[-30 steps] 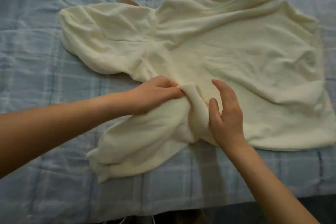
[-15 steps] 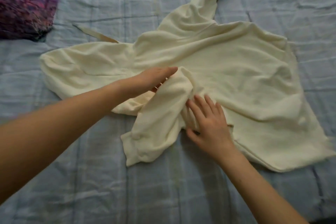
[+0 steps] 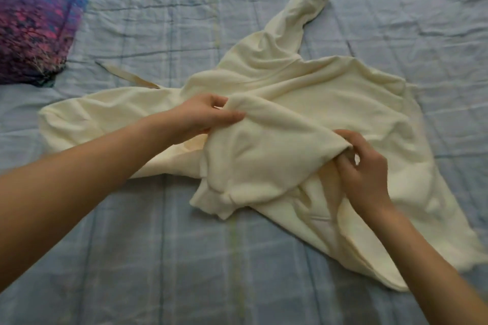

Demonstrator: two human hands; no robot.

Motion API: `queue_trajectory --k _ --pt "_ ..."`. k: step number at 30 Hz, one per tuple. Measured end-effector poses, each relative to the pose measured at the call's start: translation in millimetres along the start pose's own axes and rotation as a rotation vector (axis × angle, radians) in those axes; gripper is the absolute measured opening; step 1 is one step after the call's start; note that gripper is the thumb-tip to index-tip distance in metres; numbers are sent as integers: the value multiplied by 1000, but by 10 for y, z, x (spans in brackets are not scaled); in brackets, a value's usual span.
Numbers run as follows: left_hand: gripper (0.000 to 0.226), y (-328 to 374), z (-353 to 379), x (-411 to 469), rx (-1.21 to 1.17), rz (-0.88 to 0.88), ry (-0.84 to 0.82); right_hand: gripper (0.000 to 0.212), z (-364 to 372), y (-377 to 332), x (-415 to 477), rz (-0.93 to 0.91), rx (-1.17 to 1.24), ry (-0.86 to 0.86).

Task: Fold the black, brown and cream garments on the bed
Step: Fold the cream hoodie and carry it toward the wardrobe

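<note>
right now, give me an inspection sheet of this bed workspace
surface: bed sheet, blue check, wrinkled.
job's things: cream garment spread out and creased; near sleeve lifted across its body; far sleeve stretched away; no black or brown one in view.
clutter: purple and blue cushion at the far left; tan strip on the sheet, one end at the garment's edge.
grippers: left hand grips the near sleeve's upper fold; right hand pinches its other end.
cables: nothing seen.
surroundings: nothing seen beyond the bed.
</note>
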State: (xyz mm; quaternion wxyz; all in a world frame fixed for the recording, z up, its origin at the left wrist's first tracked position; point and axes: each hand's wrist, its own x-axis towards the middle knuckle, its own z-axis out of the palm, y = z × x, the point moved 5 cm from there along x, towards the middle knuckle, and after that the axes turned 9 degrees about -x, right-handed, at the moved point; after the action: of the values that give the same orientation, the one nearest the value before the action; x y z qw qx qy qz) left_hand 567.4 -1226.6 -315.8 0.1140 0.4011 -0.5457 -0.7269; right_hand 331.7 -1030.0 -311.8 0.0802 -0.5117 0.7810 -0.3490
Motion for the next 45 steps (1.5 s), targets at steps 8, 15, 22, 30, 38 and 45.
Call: queue_trajectory --k 8,15,22,30,38,45 --pt "21 -203 203 322 302 -181 216 75 321 109 117 -242 -393 -128" --pt "25 -40 297 275 63 -118 282 31 494 -445 -239 -739 -365 -110" --pt "23 193 463 595 -898 -106 102 24 109 82 662 201 246 195" --pt "36 -327 473 480 422 -85 179 56 301 296 309 389 -91 -21" --pt "62 -644 425 177 623 -125 186 64 279 379 -476 415 -235 -48" --pt "54 -913 488 -355 275 -365 -371 71 14 274 -831 440 163 -343"
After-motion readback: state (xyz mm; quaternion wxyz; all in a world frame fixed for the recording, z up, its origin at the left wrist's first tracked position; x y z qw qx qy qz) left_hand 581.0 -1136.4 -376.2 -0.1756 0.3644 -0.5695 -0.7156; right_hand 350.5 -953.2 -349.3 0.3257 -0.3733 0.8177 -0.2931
